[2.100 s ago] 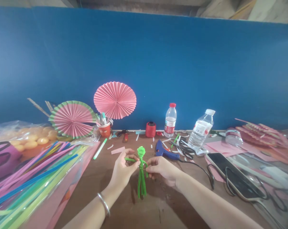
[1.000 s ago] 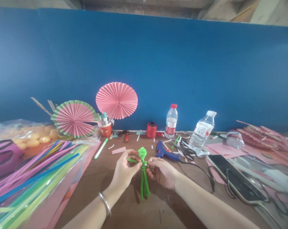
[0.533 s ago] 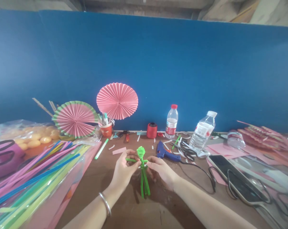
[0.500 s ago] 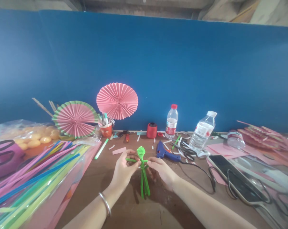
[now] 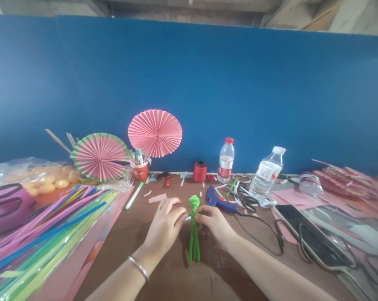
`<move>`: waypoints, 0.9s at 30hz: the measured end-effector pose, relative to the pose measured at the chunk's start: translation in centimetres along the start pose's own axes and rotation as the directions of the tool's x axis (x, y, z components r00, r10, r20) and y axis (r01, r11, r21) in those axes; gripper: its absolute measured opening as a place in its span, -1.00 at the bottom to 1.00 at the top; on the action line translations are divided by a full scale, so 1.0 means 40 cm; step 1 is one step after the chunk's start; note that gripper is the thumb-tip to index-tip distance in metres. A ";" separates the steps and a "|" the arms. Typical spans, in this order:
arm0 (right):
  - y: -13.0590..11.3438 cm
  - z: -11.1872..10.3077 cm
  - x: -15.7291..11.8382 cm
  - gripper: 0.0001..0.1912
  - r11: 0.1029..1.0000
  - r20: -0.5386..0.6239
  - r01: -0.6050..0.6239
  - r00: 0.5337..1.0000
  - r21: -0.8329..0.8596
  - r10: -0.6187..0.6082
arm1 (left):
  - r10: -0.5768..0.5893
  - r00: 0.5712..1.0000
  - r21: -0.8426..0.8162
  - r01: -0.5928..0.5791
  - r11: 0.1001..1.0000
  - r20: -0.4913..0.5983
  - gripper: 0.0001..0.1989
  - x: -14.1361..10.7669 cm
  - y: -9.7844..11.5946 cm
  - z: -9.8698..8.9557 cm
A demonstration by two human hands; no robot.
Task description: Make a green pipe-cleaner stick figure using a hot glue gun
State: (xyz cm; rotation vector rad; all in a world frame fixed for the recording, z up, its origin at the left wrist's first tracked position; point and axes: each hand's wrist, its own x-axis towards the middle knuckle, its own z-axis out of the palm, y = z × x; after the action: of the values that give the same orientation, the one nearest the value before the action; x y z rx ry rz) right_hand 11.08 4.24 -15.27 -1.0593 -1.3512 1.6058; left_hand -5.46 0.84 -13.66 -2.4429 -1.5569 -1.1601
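Observation:
A small bright-green figure of bent pipe cleaners (image 5: 194, 228) stands upright between my hands, with a coiled top and several straight strands hanging down. My right hand (image 5: 215, 223) pinches it at the middle, just below the coil, between thumb and fingers. On the other side, my left hand (image 5: 167, 219) has its fingers curled and its thumb at the figure's short left arm. That arm is mostly hidden behind the left thumb and fingers.
A blue glue gun (image 5: 220, 200) with a black cord lies beyond my right hand. Two water bottles (image 5: 226, 163), a red jar (image 5: 200, 172) and a phone (image 5: 311, 234) sit farther out. Bagged pipe cleaners (image 5: 51, 234) cover the left, near pink paper fans (image 5: 155, 133) and a marker (image 5: 134, 195).
The green figure has shifted slightly right and turned, so its left arm shows less. My left hand has rolled more back-side up, and my right hand keeps its pinch.

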 end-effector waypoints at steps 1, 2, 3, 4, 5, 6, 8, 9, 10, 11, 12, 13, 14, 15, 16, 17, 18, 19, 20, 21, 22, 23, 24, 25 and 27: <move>-0.002 0.000 -0.001 -0.89 1.000 -0.004 -0.003 1.000 0.006 0.003 | 0.032 0.999 0.064 -0.032 0.997 0.004 -0.86 0.001 0.001 -0.002; -0.003 0.000 -0.003 -0.88 1.000 -0.006 -0.006 1.000 0.011 0.006 | 0.049 0.998 0.112 -0.052 0.992 0.026 -0.84 0.001 0.003 -0.004; -0.005 0.001 -0.004 -0.88 1.000 -0.007 -0.008 1.000 0.014 0.008 | 0.055 0.997 0.147 -0.063 0.987 0.061 -0.82 0.003 0.005 -0.005; -0.008 0.002 -0.006 -0.88 1.000 -0.008 -0.010 1.000 0.015 0.010 | 0.052 0.994 0.172 -0.068 0.983 0.099 -0.80 0.004 0.008 -0.006; -0.010 0.003 -0.007 -0.88 1.000 -0.008 -0.010 1.000 0.013 0.010 | 0.040 0.991 0.191 -0.064 0.979 0.125 -0.78 0.005 0.010 -0.007; -0.012 0.004 -0.009 -0.88 1.000 -0.009 -0.007 1.000 0.010 0.007 | 0.025 0.990 0.203 -0.053 0.978 0.138 -0.76 0.005 0.012 -0.007; -0.016 0.007 -0.011 -0.88 1.000 -0.012 0.006 1.000 -0.002 -0.006 | -0.014 0.991 0.189 -0.011 0.982 0.133 -0.74 0.005 0.016 -0.005; -0.018 0.009 -0.012 -0.88 1.000 -0.010 0.013 1.000 -0.009 -0.013 | -0.044 0.992 0.155 0.025 0.988 0.121 -0.74 0.004 0.018 -0.004; -0.019 0.011 -0.013 -0.88 1.000 -0.009 0.020 1.000 -0.014 -0.020 | -0.098 0.990 0.086 0.089 0.992 0.105 -0.75 0.002 0.019 -0.002; -0.019 0.014 -0.014 -0.88 1.000 -0.007 0.025 1.000 -0.017 -0.025 | -0.172 0.981 -0.007 0.174 0.985 0.093 -0.76 0.000 0.021 0.000; -0.019 0.016 -0.014 -0.88 0.999 -0.006 0.028 1.000 -0.019 -0.028 | -0.254 0.963 -0.107 0.263 0.959 0.091 -0.77 -0.002 0.022 0.002; -0.017 0.017 -0.014 -0.88 0.999 -0.007 0.028 1.000 -0.018 -0.028 | -0.332 0.938 -0.200 0.345 0.917 0.099 -0.78 -0.004 0.023 0.005; -0.016 0.018 -0.014 -0.88 1.000 -0.009 0.027 1.000 -0.016 -0.027 | -0.395 0.912 -0.275 0.411 0.869 0.115 -0.78 -0.005 0.023 0.007; -0.013 0.018 -0.013 -0.89 1.000 -0.013 0.024 1.000 -0.012 -0.024 | -0.437 0.889 -0.328 0.457 0.827 0.138 -0.79 -0.006 0.022 0.010; -0.010 0.017 -0.011 -0.89 1.000 -0.019 0.020 1.000 -0.007 -0.020 | -0.460 0.873 -0.363 0.487 0.795 0.163 -0.79 -0.005 0.021 0.012; -0.007 0.016 -0.009 -0.89 1.000 -0.025 0.014 1.000 0.000 -0.014 | -0.472 0.860 -0.389 0.509 0.768 0.193 -0.80 -0.005 0.019 0.015; -0.004 0.013 -0.007 -0.90 1.000 -0.031 0.007 1.000 0.009 -0.007 | -0.485 0.844 -0.424 0.535 0.731 0.230 -0.82 -0.004 0.017 0.017; -0.001 0.010 -0.004 -0.90 1.000 -0.037 -0.002 0.999 0.019 0.002 | -0.495 0.826 -0.461 0.563 0.686 0.271 -0.83 -0.003 0.015 0.020; 0.002 0.007 -0.002 -0.90 1.000 -0.041 -0.010 0.999 0.029 0.011 | -0.502 0.806 -0.498 0.589 0.636 0.313 -0.84 -0.001 0.012 0.023; 0.005 0.005 0.000 -0.90 0.999 -0.042 -0.017 0.999 0.040 0.019 | -0.507 0.786 -0.533 0.615 0.581 0.354 -0.84 -0.001 0.010 0.025; 0.007 0.002 0.002 -0.89 0.998 -0.038 -0.023 0.999 0.051 0.025 | -0.510 0.765 -0.567 0.639 0.520 0.394 -0.83 0.000 0.008 0.027; 0.008 0.000 0.003 -0.89 0.998 -0.031 -0.029 0.999 0.061 0.031 | -0.508 0.745 -0.598 0.659 0.456 0.433 -0.80 0.000 0.006 0.028; 0.010 -0.002 0.004 -0.88 0.997 -0.022 -0.033 0.999 0.070 0.035 | -0.500 0.727 -0.626 0.674 0.392 0.470 -0.78 0.000 0.003 0.029; 0.011 -0.004 0.005 -0.87 0.996 -0.013 -0.038 0.999 0.078 0.039 | -0.483 0.712 -0.647 0.687 0.330 0.510 -0.77 -0.001 0.000 0.028; 0.012 -0.006 0.004 -0.85 0.995 0.003 -0.047 0.999 0.092 0.047 | -0.429 0.682 -0.666 0.714 0.218 0.592 -0.77 -0.002 -0.007 0.023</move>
State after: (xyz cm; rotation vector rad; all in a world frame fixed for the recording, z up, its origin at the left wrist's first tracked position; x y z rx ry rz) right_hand 11.22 4.39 -15.79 -1.0423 -1.2487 1.6862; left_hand -5.18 1.26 -14.45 -2.5957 -2.6847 -2.3545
